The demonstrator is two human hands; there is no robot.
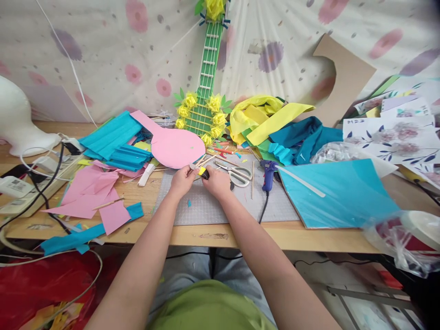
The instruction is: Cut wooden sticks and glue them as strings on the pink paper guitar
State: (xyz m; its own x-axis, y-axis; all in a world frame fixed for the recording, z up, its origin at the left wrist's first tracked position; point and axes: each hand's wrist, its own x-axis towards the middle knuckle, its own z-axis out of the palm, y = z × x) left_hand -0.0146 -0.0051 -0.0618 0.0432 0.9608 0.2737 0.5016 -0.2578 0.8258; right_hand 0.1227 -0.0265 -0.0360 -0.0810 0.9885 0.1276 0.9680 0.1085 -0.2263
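My right hand [219, 184] is closed around a yellow and black utility knife [204, 173], held low over the grey cutting mat [220, 212]. Close beside it, my left hand [182, 184] is pinched shut at the knife's front end; what lies between its fingertips is too small to tell. Just beyond the hands rests a pink paper piece [178, 147], round with a straight handle-like strip. White-handled scissors [239, 175] lie to the right of my right hand, and thin wooden sticks [207, 160] are scattered in front of both hands.
A blue glue gun [268, 176] with its cord stands right of the scissors, near a blue sheet [338, 192]. Pink scraps [91, 188] and blue crepe paper [112, 137] lie left. Behind, a green paper guitar [206, 87] with yellow flowers leans on the curtain.
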